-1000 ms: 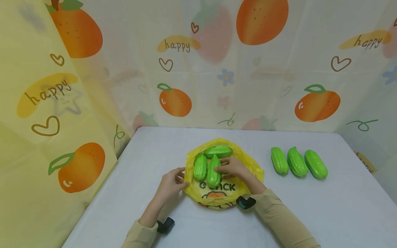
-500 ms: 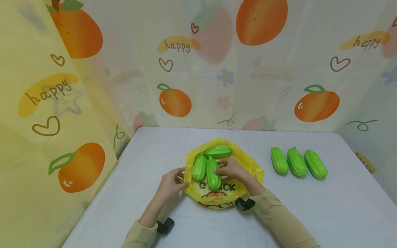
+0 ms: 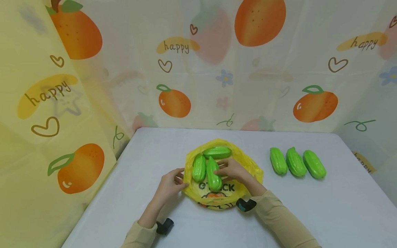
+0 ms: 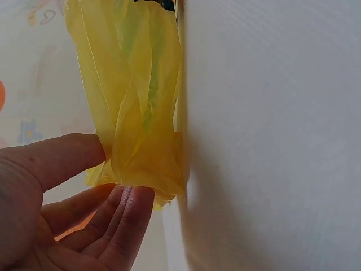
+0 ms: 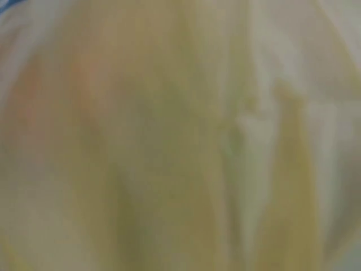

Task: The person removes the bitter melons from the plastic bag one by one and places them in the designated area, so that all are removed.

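A yellow plastic bag (image 3: 248, 160) with dark lettering lies wide open on the white table, its rim folded out. My left hand (image 3: 170, 184) grips the bag's left side; in the left wrist view, thumb and fingers (image 4: 132, 217) pinch the yellow film. Inside the bag, my right hand (image 3: 234, 172) holds a glossy green cucumber-like vegetable (image 3: 213, 177) by its right side. Just left of it lies a second green vegetable (image 3: 199, 168), and a third vegetable (image 3: 217, 152) lies crosswise behind both. The right wrist view is blurred by yellowish film.
Three more green vegetables (image 3: 296, 162) lie side by side at the back right of the white table (image 3: 310, 210). A fruit-patterned cloth (image 3: 204, 100) hangs behind the table and along its left side.
The vegetable under my right hand has tilted, its near end shifting slightly right and towards me. The one beside it has slid a little left. My left hand has stayed in place.
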The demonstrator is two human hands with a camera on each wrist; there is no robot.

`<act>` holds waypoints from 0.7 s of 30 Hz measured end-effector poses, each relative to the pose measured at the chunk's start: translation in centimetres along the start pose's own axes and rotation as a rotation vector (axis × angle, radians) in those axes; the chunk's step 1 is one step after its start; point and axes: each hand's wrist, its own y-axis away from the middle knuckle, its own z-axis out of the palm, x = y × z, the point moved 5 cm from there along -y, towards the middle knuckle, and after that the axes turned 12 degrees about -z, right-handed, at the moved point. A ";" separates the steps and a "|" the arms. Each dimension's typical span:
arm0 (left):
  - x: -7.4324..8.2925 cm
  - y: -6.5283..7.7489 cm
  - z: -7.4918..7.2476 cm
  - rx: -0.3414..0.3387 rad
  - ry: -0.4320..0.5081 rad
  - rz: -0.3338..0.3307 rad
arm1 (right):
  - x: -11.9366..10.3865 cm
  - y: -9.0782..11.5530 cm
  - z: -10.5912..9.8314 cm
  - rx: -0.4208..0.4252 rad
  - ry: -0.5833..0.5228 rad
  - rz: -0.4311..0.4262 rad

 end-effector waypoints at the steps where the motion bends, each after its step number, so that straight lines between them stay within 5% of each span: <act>1: 0.0 0.0 0.0 0.000 0.000 0.001 | 0.0 0.0 0.0 0.001 0.002 -0.001; 21: -0.2 0.0 -0.1 0.009 0.008 -0.008 | -1.9 1.4 -2.1 0.036 -0.018 -0.021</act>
